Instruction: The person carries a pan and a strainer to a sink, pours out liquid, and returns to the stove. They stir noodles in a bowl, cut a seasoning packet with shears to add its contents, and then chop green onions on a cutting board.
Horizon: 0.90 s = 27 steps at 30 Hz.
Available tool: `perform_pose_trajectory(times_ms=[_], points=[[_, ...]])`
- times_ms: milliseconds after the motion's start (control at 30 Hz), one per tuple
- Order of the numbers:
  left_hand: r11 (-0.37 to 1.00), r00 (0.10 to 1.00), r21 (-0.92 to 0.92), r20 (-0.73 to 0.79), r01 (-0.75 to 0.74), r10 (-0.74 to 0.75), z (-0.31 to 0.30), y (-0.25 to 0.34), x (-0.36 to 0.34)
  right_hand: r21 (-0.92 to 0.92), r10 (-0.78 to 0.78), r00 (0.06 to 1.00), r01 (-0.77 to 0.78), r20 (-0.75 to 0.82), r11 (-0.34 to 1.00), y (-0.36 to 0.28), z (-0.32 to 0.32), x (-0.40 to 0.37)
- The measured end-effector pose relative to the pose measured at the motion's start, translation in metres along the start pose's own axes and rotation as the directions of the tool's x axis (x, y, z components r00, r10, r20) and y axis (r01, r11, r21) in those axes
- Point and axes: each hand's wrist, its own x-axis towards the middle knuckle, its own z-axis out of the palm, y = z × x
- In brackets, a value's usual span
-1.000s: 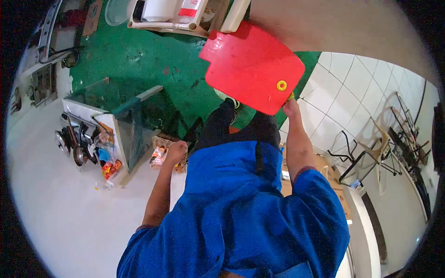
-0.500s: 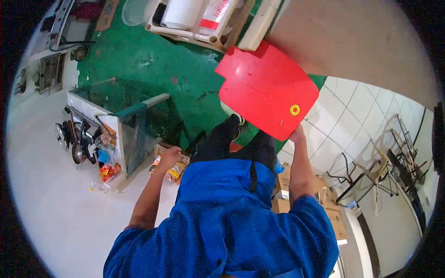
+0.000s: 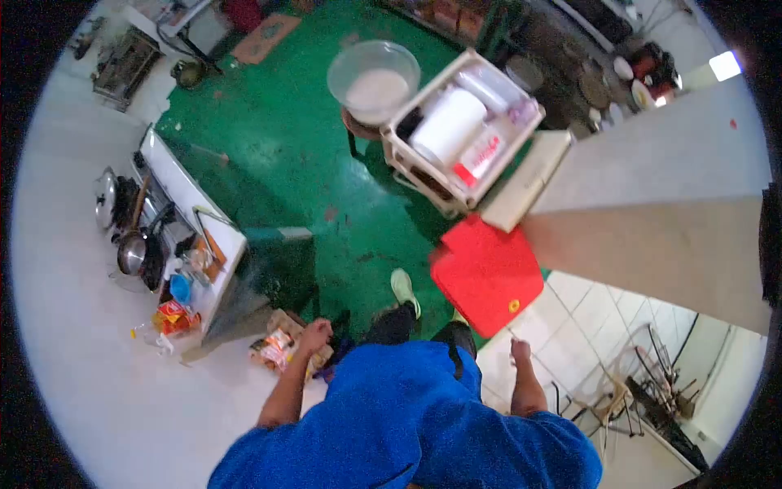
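My left hand (image 3: 316,334) hangs at my left side with its fingers loosely curled and nothing in them. In this view it overlaps the packets (image 3: 275,349) on the floor by the white counter. My right hand (image 3: 520,350) is closed at my right side, just below the lower edge of a red plastic panel (image 3: 486,273) with a yellow ring near its corner. A thin pale strip shows between hand and panel; I cannot tell what the fingers hold. The panel's far end is right at a cream-coloured ledge (image 3: 529,181).
A cream cart (image 3: 389,155) with a white tub stands ahead, beside a clear basin (image 3: 366,69) on a stool. On my left, the counter (image 3: 220,281) carries pans and packets. A wall (image 3: 652,236) juts in from the right; metal frames (image 3: 664,379) lie behind it.
The view has shifted, bringing the whole cart and basin into sight. The red panel now appears smaller and lower. My right hand, earlier partly behind its edge, shows below it.
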Motion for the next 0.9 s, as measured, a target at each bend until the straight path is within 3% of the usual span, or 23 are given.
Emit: perform_pose_trajectory(times_ms=[33,67,100,133,167,200,233,267,300,333,433,500,567,633,700,767,833,900], points=[[1.0,0.999,-0.004,-0.029,0.026,-0.026,-0.004,-0.013,-0.003,0.377,0.051,0.968,-0.143,0.245,0.915,-0.025,-0.027,-0.055],[0.999,0.998,-0.005,-0.051,0.047,-0.048,-0.003,-0.036,-0.008,0.192,0.072,0.936,-0.146,0.345,0.97,-0.065,-0.058,-0.107],[0.992,0.984,0.082,-0.145,-0.091,0.102,-0.009,-0.039,-0.015,0.023,0.13,0.821,-0.172,0.556,0.985,-0.078,-0.057,-0.097],[0.994,0.982,0.1,-0.175,-0.048,0.065,-0.016,-0.032,-0.024,-0.087,0.13,0.799,-0.097,0.587,0.991,-0.101,-0.066,-0.109],[0.998,0.993,0.063,-0.11,-0.028,0.035,-0.021,-0.047,-0.017,-0.194,0.138,0.774,-0.02,0.618,0.981,-0.133,-0.08,-0.14],[0.998,0.98,0.018,-0.19,-0.057,0.06,-0.014,-0.078,-0.002,-0.177,0.121,0.784,-0.014,0.609,0.984,-0.151,-0.079,-0.134],[0.996,0.961,-0.024,-0.267,-0.087,0.077,-0.014,-0.095,0.014,-0.189,0.071,0.717,0.086,0.693,0.978,-0.175,-0.077,-0.13],[0.995,0.958,-0.018,-0.271,-0.102,0.094,-0.029,-0.08,0.022,-0.191,0.03,0.637,0.186,0.771,0.964,-0.193,-0.074,-0.126],[0.977,0.971,-0.204,-0.239,-0.053,0.002,-0.042,-0.056,0.029,-0.182,0.019,0.642,0.189,0.767,0.965,-0.218,-0.079,-0.129],[0.924,0.979,-0.381,-0.186,0.007,-0.084,-0.059,-0.024,0.039,-0.246,-0.009,0.602,0.341,0.798,0.907,-0.253,-0.086,-0.13],[0.972,0.959,-0.215,-0.28,-0.1,0.037,-0.117,0.034,0.1,-0.346,-0.117,0.54,0.675,0.833,0.652,-0.37,-0.138,-0.193],[0.926,0.86,0.127,-0.344,-0.356,0.378,-0.161,0.064,0.161,-0.475,-0.259,0.676,0.692,0.69,0.544,-0.452,-0.17,-0.231],[0.924,0.858,0.085,-0.348,-0.373,0.378,-0.21,0.102,0.215,-0.488,-0.575,0.538,0.834,0.616,0.257,-0.51,-0.17,-0.189],[0.92,0.845,0.059,-0.375,-0.388,0.381,-0.26,0.132,0.251,-0.506,-0.775,0.521,0.806,0.358,0.308,-0.604,-0.198,-0.233],[0.93,0.852,-0.041,-0.419,-0.364,0.315,-0.313,0.168,0.275,-0.511,-0.798,0.523,0.794,0.298,0.329,-0.724,-0.242,-0.33],[0.952,0.9,-0.068,-0.35,-0.3,0.258,-0.365,0.19,0.286,-0.397,-0.948,0.315,0.876,0.045,0.273,-0.811,-0.249,-0.374],[0.93,0.876,-0.135,-0.405,-0.342,0.263,-0.415,0.2,0.309,-0.293,-0.989,0.135,0.95,0.066,0.11,-0.883,-0.269,-0.413],[0.895,0.851,-0.212,-0.451,-0.394,0.268,-0.46,0.211,0.325,-0.198,-0.998,-0.007,0.98,-0.059,0.005,-0.935,-0.281,-0.438]])
